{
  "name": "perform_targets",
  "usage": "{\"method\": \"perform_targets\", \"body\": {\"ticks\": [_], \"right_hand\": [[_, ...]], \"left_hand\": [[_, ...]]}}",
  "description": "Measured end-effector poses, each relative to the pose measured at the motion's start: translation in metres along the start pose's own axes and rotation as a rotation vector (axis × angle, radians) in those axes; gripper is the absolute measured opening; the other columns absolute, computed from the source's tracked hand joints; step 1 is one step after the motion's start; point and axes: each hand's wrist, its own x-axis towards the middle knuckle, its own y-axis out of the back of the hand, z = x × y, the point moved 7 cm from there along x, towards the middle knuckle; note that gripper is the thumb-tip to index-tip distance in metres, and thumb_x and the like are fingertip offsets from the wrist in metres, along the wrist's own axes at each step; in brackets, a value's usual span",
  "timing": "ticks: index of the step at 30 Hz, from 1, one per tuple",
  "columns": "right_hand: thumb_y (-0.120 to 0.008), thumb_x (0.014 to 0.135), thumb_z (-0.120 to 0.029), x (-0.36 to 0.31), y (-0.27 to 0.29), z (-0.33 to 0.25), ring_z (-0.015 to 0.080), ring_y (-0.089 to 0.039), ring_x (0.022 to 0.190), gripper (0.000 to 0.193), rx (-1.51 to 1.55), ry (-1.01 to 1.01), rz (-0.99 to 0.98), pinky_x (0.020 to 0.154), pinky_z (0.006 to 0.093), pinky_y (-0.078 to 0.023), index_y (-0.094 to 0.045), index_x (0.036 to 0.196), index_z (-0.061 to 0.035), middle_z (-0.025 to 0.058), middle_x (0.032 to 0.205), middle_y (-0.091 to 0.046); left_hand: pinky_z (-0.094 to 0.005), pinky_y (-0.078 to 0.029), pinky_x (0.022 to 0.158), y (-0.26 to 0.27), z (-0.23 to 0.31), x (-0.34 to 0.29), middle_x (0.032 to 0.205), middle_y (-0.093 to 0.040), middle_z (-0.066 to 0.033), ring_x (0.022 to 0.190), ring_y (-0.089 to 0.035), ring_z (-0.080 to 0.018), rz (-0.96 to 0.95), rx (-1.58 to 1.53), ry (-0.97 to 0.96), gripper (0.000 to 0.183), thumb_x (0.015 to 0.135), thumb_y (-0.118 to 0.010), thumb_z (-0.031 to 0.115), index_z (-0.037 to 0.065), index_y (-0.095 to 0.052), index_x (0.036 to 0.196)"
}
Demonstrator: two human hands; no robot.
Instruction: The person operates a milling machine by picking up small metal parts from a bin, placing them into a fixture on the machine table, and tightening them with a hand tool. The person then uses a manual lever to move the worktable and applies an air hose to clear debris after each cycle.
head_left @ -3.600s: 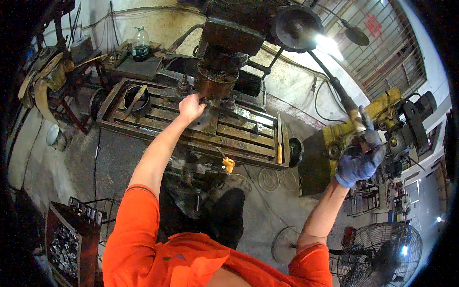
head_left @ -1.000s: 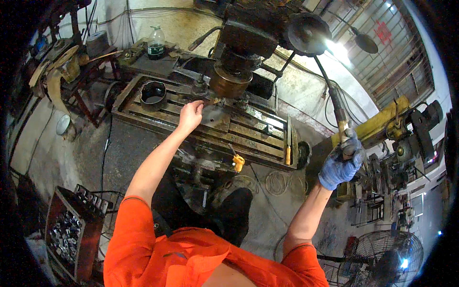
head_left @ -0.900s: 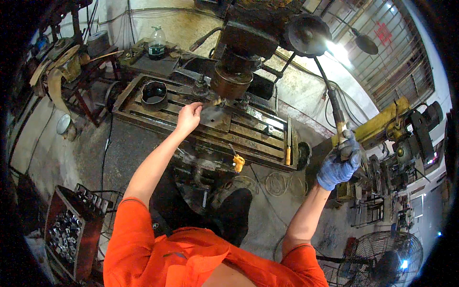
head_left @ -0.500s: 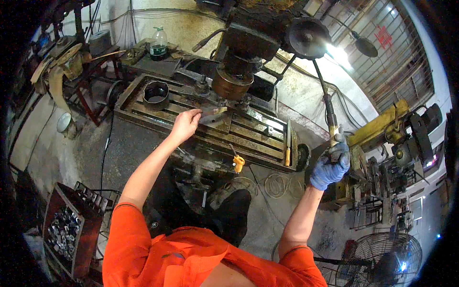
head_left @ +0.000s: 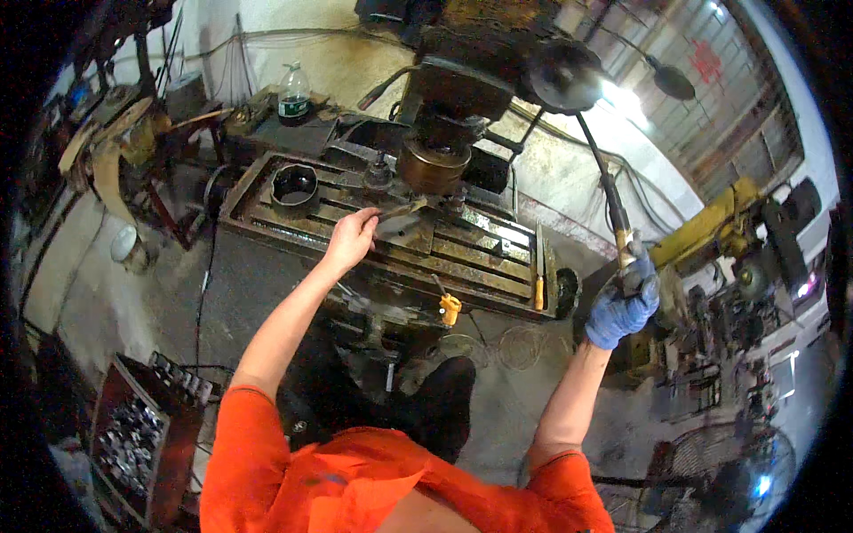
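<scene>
My bare left hand [head_left: 354,235] is closed on the thin handle of a brush [head_left: 404,210]. The brush's pale bristle end reaches under the dark round machine spindle head [head_left: 433,164], above the slotted metal table [head_left: 342,226]. My right hand [head_left: 622,302], in a blue glove, wraps round the grip of a long machine lever [head_left: 615,209] that slants up to a dark round hub [head_left: 566,75]. To the left of the spindle, a dark round pot [head_left: 294,188] stands on the table.
A yellow-handled tool [head_left: 539,291] lies at the table's right end. A yellow handle [head_left: 450,308] sticks out at the front edge. Behind stands a plastic bottle [head_left: 294,96]. A box of metal parts [head_left: 133,444] is at lower left, a fan [head_left: 729,471] at lower right.
The whole view has shifted slightly, with the scene a little lower and to the right. Both hands keep their grips on the brush and the lever.
</scene>
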Motion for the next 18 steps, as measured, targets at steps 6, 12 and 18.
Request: {"method": "perform_targets", "body": {"ticks": [6,12,18], "right_hand": [[-0.047,0.084,-0.027,0.009,0.005,-0.014,0.0151,-0.049,0.072,0.031,-0.286,-0.018,0.066,0.073,0.0295,-0.039,-0.057,0.081,0.0022,0.0049,0.075,-0.053],[-0.053,0.079,-0.024,0.028,0.003,-0.020,0.0163,-0.055,0.073,0.030,0.028,0.092,-0.033,0.078,0.0332,-0.042,-0.057,0.067,0.0030,0.0076,0.070,-0.057],[-0.052,0.079,-0.014,0.040,0.014,-0.015,0.0149,-0.058,0.079,0.021,-0.046,0.032,0.067,0.072,0.0280,-0.047,-0.063,0.085,0.0031,0.0098,0.086,-0.063]], "left_hand": [[-0.0259,-0.046,0.053,-0.015,-0.005,0.010,0.070,-0.059,-0.0072,0.055,-0.058,-0.0126,-0.087,-0.054,-0.029,0.030,0.089,-0.047,0.018,-0.003,-0.053,0.110],[-0.0257,-0.047,0.052,-0.023,-0.022,0.015,0.076,-0.059,-0.0066,0.061,-0.060,-0.0143,-0.099,-0.182,0.081,0.032,0.089,-0.049,0.016,-0.005,-0.051,0.112],[-0.0261,-0.047,0.052,-0.024,-0.023,0.018,0.077,-0.059,-0.0072,0.060,-0.061,-0.0152,-0.085,-0.162,0.071,0.031,0.088,-0.049,0.012,-0.007,-0.052,0.112]]}}
